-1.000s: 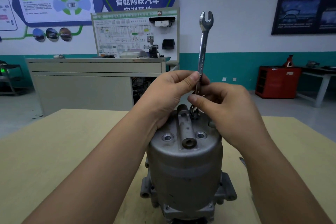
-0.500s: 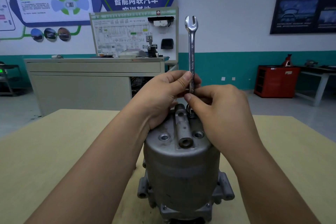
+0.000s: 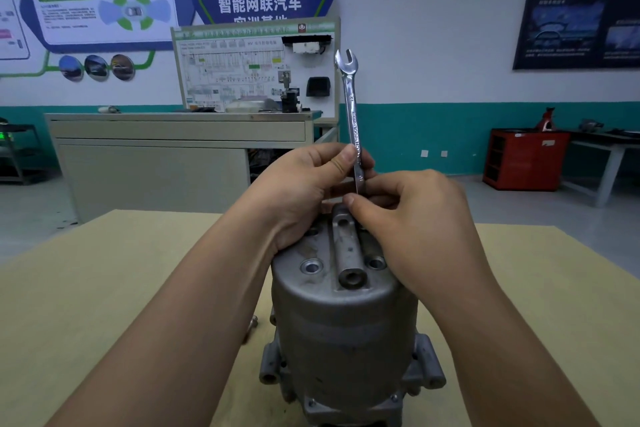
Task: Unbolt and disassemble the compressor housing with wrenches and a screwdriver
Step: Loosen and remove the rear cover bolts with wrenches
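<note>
Left hand (image 3: pixel 304 191) and right hand (image 3: pixel 415 229) both pinch upright silver open-ended steel wrench (image 3: pixel 350 104) atop grey cast-metal compressor housing (image 3: pixel 346 322), on tan tabletop (image 3: pixel 104 288).

Single head-worn view, looking forward and slightly down, close above compressor housing (image 3: pixel 346 319) on table (image 3: pixel 104 288).

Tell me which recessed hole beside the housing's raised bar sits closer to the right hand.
The recessed hole on the right of the raised bar, next to the right hand; the other hole lies left of the bar.
</note>
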